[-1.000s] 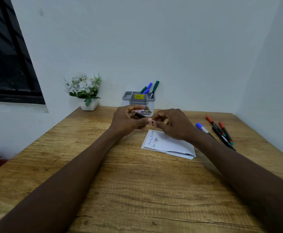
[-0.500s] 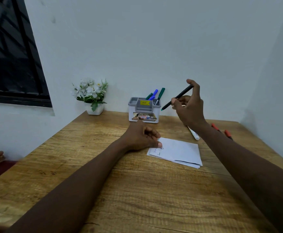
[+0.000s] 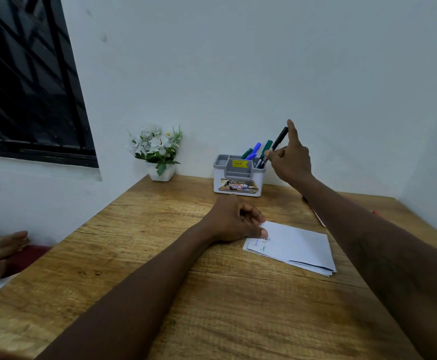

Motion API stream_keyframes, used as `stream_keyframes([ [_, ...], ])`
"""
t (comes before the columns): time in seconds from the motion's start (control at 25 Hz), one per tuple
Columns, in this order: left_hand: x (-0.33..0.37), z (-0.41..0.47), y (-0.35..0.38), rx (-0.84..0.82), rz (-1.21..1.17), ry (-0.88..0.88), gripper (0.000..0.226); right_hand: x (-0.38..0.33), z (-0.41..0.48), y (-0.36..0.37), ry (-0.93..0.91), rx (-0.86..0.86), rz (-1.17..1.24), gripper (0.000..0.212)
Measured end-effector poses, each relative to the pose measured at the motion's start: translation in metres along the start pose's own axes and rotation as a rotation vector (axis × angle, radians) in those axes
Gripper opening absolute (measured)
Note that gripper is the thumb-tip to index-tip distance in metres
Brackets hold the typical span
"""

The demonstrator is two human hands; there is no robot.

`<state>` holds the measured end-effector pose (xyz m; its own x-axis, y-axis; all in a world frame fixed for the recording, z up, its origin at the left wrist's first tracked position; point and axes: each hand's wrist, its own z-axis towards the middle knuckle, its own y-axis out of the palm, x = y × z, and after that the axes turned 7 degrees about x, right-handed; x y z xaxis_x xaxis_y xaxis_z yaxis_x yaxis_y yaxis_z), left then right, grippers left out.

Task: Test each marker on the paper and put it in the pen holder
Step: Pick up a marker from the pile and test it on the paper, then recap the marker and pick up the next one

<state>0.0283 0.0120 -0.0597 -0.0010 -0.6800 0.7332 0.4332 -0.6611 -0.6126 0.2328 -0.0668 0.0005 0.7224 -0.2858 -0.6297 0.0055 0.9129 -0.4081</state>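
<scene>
Above the grey-and-white plastic pen holder, your right hand pinches the light, stiff, likely slick slim black marker mid-barrel, its lower end at the rim, while your loosely curled, empty left hand touches the white paper.

- Black marker: we lose its lower end behind the pen holder rim, so its depth inside is unclear.
- Loose markers on the tabletop: mostly hidden behind the right forearm; we see only slivers.
- Scribbles on the paper: too small to read.
- Foot: blurred, cut by the left edge.
</scene>
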Motion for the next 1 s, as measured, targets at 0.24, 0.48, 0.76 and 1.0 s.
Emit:
stream_keyframes([
  [0.24, -0.002, 0.001, 0.001, 0.001, -0.003, 0.013, 0.036, 0.009, 0.006, 0.022, 0.087, -0.093, -0.125, 0.105],
  [0.48, -0.001, 0.001, 0.0, -0.008, 0.0, 0.001, 0.036, 0.007, 0.009, 0.023, 0.122, -0.066, -0.123, 0.056],
  [0.76, -0.001, 0.001, 0.0, 0.001, 0.003, -0.002, 0.036, 0.011, -0.01, 0.009, 0.199, -0.035, 0.039, 0.065],
  [1.0, 0.003, -0.002, 0.007, 0.054, 0.052, 0.065, 0.031, 0.019, -0.054, -0.046, 0.15, -0.065, -0.029, 0.014],
])
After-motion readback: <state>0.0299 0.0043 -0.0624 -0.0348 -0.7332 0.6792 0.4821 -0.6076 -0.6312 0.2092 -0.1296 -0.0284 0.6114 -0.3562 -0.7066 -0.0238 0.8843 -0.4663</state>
